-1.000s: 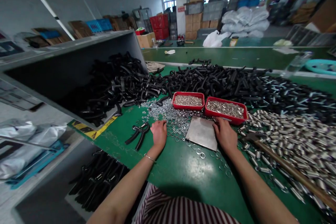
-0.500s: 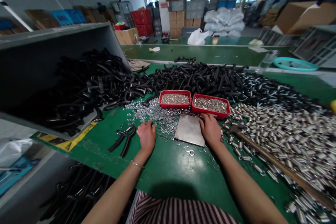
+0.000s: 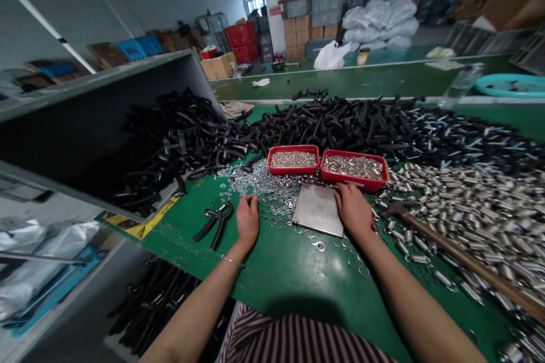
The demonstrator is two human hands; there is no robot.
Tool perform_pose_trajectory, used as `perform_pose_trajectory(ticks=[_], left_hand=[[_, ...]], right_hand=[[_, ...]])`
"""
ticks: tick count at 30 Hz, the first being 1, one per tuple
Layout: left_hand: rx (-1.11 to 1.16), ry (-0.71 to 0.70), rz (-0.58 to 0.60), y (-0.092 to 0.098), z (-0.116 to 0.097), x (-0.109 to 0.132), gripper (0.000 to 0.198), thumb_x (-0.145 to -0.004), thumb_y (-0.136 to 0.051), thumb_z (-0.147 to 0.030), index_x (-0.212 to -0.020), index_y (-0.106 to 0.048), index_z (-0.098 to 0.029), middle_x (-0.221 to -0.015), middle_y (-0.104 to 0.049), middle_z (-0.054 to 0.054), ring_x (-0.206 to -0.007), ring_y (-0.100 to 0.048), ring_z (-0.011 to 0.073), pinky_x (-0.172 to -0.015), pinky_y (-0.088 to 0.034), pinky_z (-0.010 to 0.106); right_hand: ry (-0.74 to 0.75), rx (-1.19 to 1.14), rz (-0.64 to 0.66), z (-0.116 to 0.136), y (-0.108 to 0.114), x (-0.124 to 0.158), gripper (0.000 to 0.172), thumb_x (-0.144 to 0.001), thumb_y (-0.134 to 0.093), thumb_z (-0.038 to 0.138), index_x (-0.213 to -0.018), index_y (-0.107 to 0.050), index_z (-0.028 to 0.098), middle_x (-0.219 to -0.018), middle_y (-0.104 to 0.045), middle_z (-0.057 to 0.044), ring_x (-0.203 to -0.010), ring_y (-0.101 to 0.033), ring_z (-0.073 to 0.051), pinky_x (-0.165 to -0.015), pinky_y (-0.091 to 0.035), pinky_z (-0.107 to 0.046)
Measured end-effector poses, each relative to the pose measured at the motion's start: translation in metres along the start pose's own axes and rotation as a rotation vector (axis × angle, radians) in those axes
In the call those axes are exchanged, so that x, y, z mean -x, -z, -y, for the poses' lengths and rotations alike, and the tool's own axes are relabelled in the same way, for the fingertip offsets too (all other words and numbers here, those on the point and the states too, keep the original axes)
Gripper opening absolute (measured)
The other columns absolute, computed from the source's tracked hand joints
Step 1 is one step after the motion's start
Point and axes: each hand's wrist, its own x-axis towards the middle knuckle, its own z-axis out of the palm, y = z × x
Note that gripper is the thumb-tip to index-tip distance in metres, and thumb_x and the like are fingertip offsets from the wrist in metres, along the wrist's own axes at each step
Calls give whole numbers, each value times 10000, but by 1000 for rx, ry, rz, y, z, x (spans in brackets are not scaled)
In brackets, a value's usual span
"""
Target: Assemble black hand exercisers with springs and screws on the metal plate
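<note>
My left hand rests on the green table with its fingers curled closed. Whatever they may hold is hidden. Just left of it lies a black plier-like handle assembly with a small metal pin across its top. Loose washers are scattered beyond my left hand. My right hand lies at the right edge of a square metal plate, fingers stretched forward over its upper right corner. I see nothing held in it. Several flat rings lie along the plate's near edge.
Two red trays of small metal parts stand behind the plate. Black handles are heaped beyond and spill from a tipped grey bin. A hammer lies on the right against piled metal cylinders.
The view has turned left, so things appear further right in the picture. My left hand looks more tightly curled. My right hand stays by the plate, and the handle assembly lies where it was.
</note>
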Motion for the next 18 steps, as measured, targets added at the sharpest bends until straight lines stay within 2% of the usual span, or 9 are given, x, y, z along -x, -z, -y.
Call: perform_pose_trajectory(ticks=[3, 7, 10, 14, 16, 18], left_hand=[[93, -17, 40, 1, -2, 2, 267, -1003, -431, -393, -1079, -564, -174, -850, -682, 43, -731, -651, 173, -738, -534, 314], [123, -164, 69, 3, -4, 2, 274, -988, -471, -405, -1035, -634, -190, -989, -689, 69, -940, -639, 202, -915, -512, 372], [82, -238, 51, 4, -4, 0, 307, -1009, -416, -367, -1117, -644, -192, -1050, -673, 85, -1021, -613, 216, -987, -484, 407], [56, -203, 6, 6, -5, -1, 330, -1012, -400, -334, -1215, -607, -176, -1080, -639, 101, -1015, -603, 217, -994, -479, 413], [91, -166, -11, 6, -9, 2, 298, -998, -448, -347, -1176, -612, -174, -1084, -637, 99, -1029, -600, 224, -991, -477, 417], [155, -141, 33, 5, -20, 8, 260, -986, -490, -356, -1131, -624, -187, -1076, -646, 84, -1023, -606, 221, -972, -483, 404]], right_hand=[[-24, 4, -12, 0, 2, -1, 321, -994, -438, 288, -1275, -563, 194, -1214, -570, -149, -1098, -529, -301, -875, -460, -390], [20, -9, -22, -2, 4, -2, 251, -992, -437, 266, -1164, -610, 209, -1219, -585, -132, -1072, -522, -304, -910, -445, -415], [7, -42, -15, -4, 3, -3, 291, -999, -417, 243, -1241, -568, 187, -1216, -605, -130, -1062, -538, -290, -922, -438, -399], [-17, -20, 13, -6, 3, -5, 308, -998, -432, 239, -1269, -561, 170, -1193, -615, -137, -1051, -552, -281, -918, -430, -380], [-13, 20, 7, -6, 4, -6, 276, -991, -463, 258, -1221, -596, 183, -1174, -615, -138, -1046, -538, -294, -906, -425, -390], [14, 21, -1, -6, 6, -6, 249, -983, -488, 260, -1188, -616, 198, -1172, -622, -128, -1041, -524, -298, -904, -417, -395]])
